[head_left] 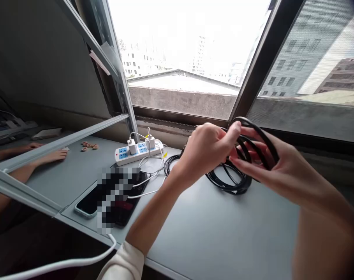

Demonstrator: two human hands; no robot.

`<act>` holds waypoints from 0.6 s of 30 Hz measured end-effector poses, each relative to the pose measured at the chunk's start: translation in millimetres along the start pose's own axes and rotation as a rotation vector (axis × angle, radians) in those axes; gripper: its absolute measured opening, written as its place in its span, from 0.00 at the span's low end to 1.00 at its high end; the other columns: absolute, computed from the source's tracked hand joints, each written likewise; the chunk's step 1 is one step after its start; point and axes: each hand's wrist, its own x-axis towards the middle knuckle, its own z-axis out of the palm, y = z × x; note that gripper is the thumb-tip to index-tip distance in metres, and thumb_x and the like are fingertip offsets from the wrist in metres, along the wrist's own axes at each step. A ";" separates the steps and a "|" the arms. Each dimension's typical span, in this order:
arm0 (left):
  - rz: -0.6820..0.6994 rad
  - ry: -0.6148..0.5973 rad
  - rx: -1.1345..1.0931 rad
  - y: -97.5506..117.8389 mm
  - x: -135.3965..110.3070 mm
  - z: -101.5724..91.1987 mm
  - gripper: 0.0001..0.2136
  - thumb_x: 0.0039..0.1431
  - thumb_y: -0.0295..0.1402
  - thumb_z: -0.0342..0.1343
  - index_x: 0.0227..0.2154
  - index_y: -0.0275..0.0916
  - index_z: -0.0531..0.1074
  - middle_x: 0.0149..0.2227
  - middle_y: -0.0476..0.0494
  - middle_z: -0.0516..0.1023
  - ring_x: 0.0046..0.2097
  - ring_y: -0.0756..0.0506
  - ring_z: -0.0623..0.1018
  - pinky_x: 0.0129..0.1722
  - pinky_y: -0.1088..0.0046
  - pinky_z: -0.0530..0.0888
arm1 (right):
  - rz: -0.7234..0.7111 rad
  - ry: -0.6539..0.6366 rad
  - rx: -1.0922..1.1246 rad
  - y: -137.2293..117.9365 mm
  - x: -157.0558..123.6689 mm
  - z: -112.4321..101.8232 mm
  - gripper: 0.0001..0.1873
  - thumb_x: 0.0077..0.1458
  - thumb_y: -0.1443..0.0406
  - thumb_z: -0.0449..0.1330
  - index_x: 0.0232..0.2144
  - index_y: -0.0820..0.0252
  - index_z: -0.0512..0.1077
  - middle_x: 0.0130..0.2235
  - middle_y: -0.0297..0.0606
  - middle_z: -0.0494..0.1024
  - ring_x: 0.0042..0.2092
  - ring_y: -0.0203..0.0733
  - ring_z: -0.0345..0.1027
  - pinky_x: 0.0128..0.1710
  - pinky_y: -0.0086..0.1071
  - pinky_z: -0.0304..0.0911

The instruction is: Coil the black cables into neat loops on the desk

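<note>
Loops of a thick black cable (263, 138) are up in the air above the table, gathered between my two hands. My left hand (207, 151) is closed, its thumb and fingers pinching the cable at the loops' left side. The loops run through my right hand (284, 163), which curls around them with its thumb reaching toward my left fingertips. Below the hands, a coil of black cable (231, 184) lies on the grey table (223, 233). Part of another black coil (169, 163) shows behind my left wrist; whether these join the held loops is hidden.
A white power strip (138, 151) with two plugged chargers stands by the window. White cords (149, 177) run from it toward a phone (87, 200) and a dark tablet-like device (127, 206). Past a metal frame (68, 142), another person's hand (57, 155) rests near small wooden pieces (89, 146).
</note>
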 end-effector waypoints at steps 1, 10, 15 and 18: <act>0.026 0.093 -0.001 0.4 0.2 -1.1 0.21 0.62 0.39 0.48 0.14 0.36 0.67 0.13 0.50 0.64 0.17 0.54 0.63 0.19 0.77 0.61 | 0.000 0.071 0.004 1.6 2.0 -1.4 0.27 0.46 0.63 0.65 0.51 0.50 0.67 0.38 0.34 0.74 0.37 0.38 0.70 0.34 0.23 0.70; 0.461 0.128 0.294 -10.1 6.2 -5.7 0.25 0.50 0.43 0.62 0.50 0.44 0.63 0.47 0.42 0.69 0.51 0.40 0.69 0.51 0.61 0.66 | -0.137 0.500 -0.297 -5.5 2.1 -8.3 0.26 0.41 0.67 0.66 0.46 0.51 0.72 0.30 0.30 0.76 0.32 0.38 0.71 0.29 0.26 0.69; 0.573 -0.148 0.380 -30.5 11.5 1.7 0.33 0.55 0.44 0.57 0.59 0.52 0.47 0.58 0.44 0.54 0.62 0.37 0.52 0.58 0.58 0.59 | -0.210 0.470 -0.438 -9.4 -2.5 -4.5 0.25 0.43 0.66 0.67 0.46 0.46 0.72 0.29 0.26 0.75 0.29 0.36 0.69 0.23 0.26 0.63; 0.553 -0.038 0.356 -36.4 16.9 9.8 0.29 0.56 0.38 0.56 0.57 0.48 0.49 0.58 0.41 0.53 0.61 0.36 0.53 0.57 0.55 0.59 | -0.265 0.472 -0.510 -10.9 -3.2 -6.1 0.21 0.45 0.63 0.68 0.44 0.46 0.73 0.28 0.25 0.75 0.28 0.35 0.67 0.25 0.28 0.61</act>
